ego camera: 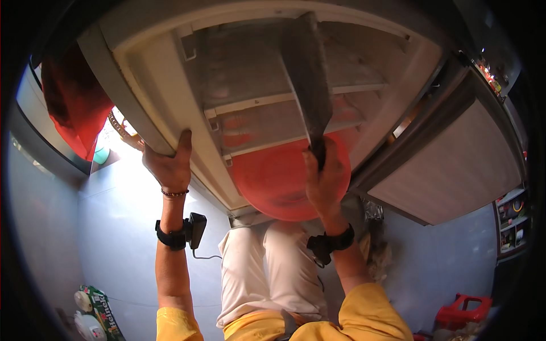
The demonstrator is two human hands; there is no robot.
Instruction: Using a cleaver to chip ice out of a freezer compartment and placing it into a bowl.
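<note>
My right hand [326,183] is closed around the dark handle of a broad-bladed knife [307,72], a cleaver by its shape, whose blade points away from me and is blurred. Behind that hand, a red plastic basin [273,183] sits low in a white cabinet with shelves [256,102], which looks like an open freezer or refrigerator. My left hand [170,168] grips the cabinet's left edge [158,128], with the thumb on the inner side. Reddish items behind the lower shelf front are too blurred to name.
A door with a pale panel [448,162] stands at the right. Red cloth [72,102] hangs at the upper left. On the floor are a red plastic stool [465,309] at the lower right and a green carton [102,311] at the lower left.
</note>
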